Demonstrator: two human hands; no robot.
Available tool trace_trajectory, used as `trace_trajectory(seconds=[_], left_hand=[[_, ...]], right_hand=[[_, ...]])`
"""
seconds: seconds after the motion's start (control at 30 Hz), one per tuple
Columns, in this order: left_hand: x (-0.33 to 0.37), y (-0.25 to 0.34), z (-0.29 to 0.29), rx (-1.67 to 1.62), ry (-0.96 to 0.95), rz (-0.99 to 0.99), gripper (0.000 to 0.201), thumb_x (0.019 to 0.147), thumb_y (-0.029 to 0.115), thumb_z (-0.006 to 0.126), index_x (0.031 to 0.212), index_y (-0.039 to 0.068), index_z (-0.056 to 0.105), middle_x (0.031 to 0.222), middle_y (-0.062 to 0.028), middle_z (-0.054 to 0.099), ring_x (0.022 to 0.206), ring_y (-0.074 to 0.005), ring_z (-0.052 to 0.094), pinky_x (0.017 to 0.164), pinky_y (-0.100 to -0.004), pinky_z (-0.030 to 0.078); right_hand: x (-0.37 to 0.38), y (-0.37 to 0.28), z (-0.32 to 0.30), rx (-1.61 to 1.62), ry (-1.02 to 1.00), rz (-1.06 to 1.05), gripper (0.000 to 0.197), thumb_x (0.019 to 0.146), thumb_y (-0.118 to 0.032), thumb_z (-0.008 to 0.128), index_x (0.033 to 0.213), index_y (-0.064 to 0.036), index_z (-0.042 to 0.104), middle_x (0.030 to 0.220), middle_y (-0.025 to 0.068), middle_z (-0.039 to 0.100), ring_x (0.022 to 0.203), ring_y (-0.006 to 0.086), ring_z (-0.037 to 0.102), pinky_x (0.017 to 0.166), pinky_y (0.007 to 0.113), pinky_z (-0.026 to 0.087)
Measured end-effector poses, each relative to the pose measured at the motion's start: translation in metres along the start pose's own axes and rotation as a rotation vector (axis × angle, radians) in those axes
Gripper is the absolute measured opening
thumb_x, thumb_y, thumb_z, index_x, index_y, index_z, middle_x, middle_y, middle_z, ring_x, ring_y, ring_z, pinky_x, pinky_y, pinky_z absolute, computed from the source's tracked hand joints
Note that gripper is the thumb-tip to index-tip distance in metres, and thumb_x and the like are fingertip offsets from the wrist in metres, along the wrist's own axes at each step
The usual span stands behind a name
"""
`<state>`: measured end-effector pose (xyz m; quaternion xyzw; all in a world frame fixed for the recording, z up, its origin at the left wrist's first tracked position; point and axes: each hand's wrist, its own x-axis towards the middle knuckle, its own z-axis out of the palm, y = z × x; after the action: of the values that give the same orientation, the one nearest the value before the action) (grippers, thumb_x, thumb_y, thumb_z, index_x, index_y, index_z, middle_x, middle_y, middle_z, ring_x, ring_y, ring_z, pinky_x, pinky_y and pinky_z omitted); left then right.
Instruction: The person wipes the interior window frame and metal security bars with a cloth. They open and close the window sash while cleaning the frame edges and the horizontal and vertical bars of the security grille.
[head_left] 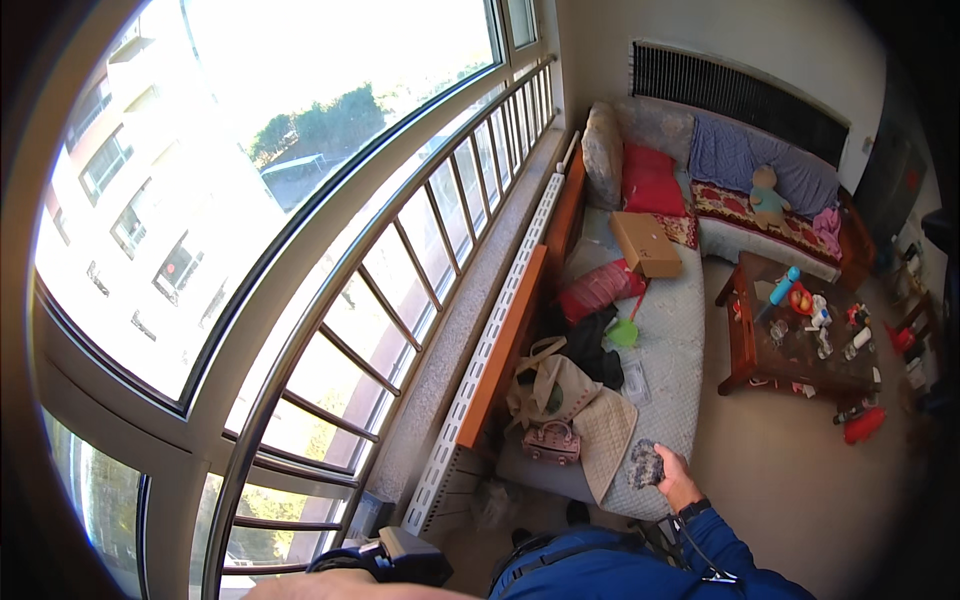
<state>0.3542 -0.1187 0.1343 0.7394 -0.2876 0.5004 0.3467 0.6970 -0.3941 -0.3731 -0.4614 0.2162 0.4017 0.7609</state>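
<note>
My right hand [678, 480] is closed on a dark grey, fuzzy cloth [647, 465], held over the near end of the sofa seat. A black band circles that wrist, with a blue sleeve behind it. Bare skin of my left hand [340, 587] shows at the bottom edge, next to a black box-shaped device on a strap [405, 557]; its fingers are hidden. Nearest the cloth lie a quilted beige pad [607, 432], a small pink handbag [551, 442] and a beige tote bag [570, 390].
A steel railing [345, 290] and white radiator top [480, 345] run along the window at left. On the sofa [675, 350] are a cardboard box [646, 244], a red cushion [652, 180] and a green scoop [624, 332]. A cluttered wooden coffee table [740, 345] stands right.
</note>
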Motion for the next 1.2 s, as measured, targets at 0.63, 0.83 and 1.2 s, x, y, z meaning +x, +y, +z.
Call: trace_trajectory(seconds=[0.63,0.83,1.2], left_hand=[[0.020,-0.005,0.027,0.039,0.078,0.007,0.044,0.107,0.025,0.053,0.148,0.008,0.055,0.139,-0.0258,0.063,0.125,-0.0412,0.065,0.103,-0.0589,0.055],[0.021,0.005,0.018,0.091,0.076,0.057,0.044,0.108,0.024,0.052,0.149,0.008,0.054,0.139,-0.0266,0.063,0.125,-0.0414,0.066,0.103,-0.0589,0.055],[0.017,0.016,0.007,0.157,0.065,0.092,0.044,0.108,0.023,0.050,0.150,0.008,0.053,0.139,-0.0282,0.063,0.125,-0.0418,0.066,0.103,-0.0590,0.055]], right_hand=[[0.039,-0.024,-0.003,-0.180,0.116,-0.008,0.024,0.096,-0.019,0.074,0.110,0.0012,0.072,0.101,0.0125,0.076,0.083,0.0290,0.075,0.072,0.047,0.064],[0.033,-0.025,0.005,-0.175,0.059,-0.036,0.024,0.097,-0.017,0.072,0.112,0.0012,0.072,0.102,0.0133,0.077,0.087,0.0293,0.076,0.074,0.048,0.064],[0.041,-0.027,0.011,-0.217,0.046,-0.050,0.023,0.096,-0.017,0.073,0.110,0.0011,0.072,0.104,0.0132,0.076,0.088,0.0289,0.076,0.075,0.048,0.063]])
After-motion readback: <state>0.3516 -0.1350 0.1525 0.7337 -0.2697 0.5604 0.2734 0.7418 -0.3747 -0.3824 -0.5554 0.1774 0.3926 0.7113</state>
